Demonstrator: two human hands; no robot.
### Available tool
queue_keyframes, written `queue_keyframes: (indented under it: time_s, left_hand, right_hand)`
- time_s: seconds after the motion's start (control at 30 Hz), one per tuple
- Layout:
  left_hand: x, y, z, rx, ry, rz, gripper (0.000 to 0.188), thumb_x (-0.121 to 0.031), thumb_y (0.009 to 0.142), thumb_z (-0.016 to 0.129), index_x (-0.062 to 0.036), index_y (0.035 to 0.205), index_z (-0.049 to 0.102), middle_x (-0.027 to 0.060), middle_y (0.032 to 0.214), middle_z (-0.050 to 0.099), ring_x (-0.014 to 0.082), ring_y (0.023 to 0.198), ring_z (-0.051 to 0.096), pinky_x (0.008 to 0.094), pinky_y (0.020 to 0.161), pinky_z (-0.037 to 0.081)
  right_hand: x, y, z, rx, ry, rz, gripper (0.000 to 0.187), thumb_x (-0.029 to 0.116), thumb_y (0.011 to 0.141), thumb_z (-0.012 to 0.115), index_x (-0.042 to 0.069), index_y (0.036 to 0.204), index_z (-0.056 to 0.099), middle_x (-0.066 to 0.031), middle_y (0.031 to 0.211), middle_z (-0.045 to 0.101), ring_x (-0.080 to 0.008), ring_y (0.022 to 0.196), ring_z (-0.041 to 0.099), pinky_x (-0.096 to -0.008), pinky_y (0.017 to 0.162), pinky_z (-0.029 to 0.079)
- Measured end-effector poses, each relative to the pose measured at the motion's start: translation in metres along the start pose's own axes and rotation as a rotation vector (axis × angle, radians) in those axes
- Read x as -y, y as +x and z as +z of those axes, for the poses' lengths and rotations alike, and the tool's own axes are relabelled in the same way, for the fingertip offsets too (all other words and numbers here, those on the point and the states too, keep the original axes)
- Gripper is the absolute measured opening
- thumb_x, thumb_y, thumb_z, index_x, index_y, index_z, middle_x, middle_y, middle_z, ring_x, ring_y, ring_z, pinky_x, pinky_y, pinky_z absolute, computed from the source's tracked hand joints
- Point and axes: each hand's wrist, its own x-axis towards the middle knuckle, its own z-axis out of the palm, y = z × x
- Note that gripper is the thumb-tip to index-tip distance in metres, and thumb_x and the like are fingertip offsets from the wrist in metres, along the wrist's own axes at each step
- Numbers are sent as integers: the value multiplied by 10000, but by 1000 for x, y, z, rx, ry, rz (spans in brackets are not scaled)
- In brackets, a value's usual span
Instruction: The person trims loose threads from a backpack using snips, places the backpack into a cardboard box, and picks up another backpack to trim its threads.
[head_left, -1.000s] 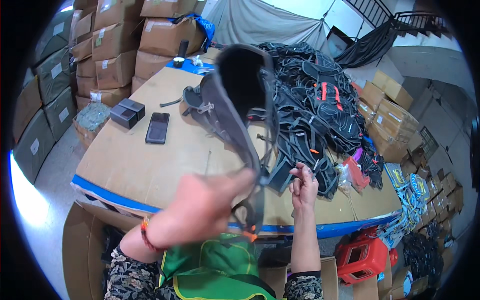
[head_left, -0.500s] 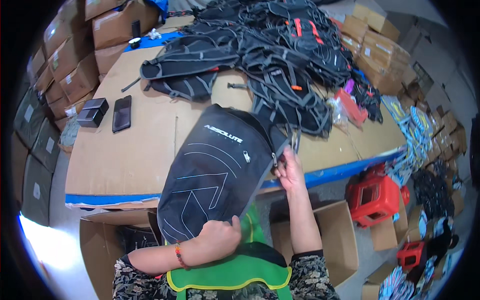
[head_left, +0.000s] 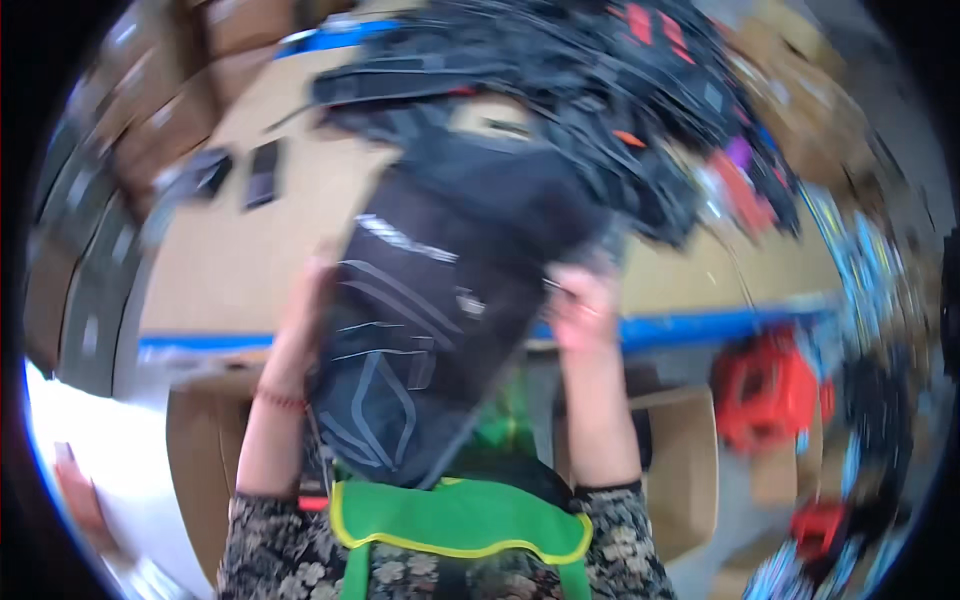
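Head view: a person is holding a black backpack (head_left: pixel 420 320) over the near edge of a cardboard-topped table (head_left: pixel 230 260), the left hand (head_left: pixel 310 290) gripping its left side and the right hand (head_left: pixel 582 305) pinching its right edge. A blurred heap of black bags (head_left: pixel 600 90) is lying beyond.

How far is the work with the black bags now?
Done: I cannot tell; no finished stack shows in this blurred view. In hand: one flat black bag, gripped by the left hand at its side and by the right hand at its other edge, over the table edge. Left: a large heap of black bags lies on the table behind.
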Motion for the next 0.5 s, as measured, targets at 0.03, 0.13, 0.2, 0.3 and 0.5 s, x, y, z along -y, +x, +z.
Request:
queue_keyframes:
  time_s: [0.03,0.13,0.2,0.3,0.5]
  left_hand:
    - [-9,-5,12,124,-192,75,375,-359,926,546,-80,1172,586,31,1091,608,130,998,548,289,906,420]
    - [-13,-26,-10,287,-428,-120,333,-158,855,637,-1,1142,572,56,1043,647,157,919,621,295,830,503]
    - [-25,-50,-34,512,-574,-17,453,-74,796,680,33,1210,529,101,1128,639,160,994,622,295,867,507]
    - [-36,-119,-75,165,-723,228,491,-13,733,684,62,1195,537,117,1100,645,183,951,634,322,874,505]
    - [53,-258,-241,-823,-650,412,285,-18,753,595,-3,1038,614,94,934,672,198,803,669,328,760,553]
  right_hand:
    - [5,-4,6,-21,-12,-2,432,-72,659,637,82,1056,562,2,838,587,-100,565,536,-235,457,437]
    - [31,1,6,259,-70,-13,474,-14,734,588,67,1191,492,-66,954,610,-112,538,530,-249,499,463]
    - [39,17,15,527,-104,-27,510,25,783,555,57,1280,446,-112,1032,625,-120,520,526,-258,526,480]
    - [-10,36,78,605,-283,-15,481,43,871,516,83,1339,412,-113,941,650,-55,377,344,-196,401,352]
    - [-97,4,150,674,-548,167,296,51,908,531,-36,1190,536,-135,755,636,-24,378,307,-185,379,305]
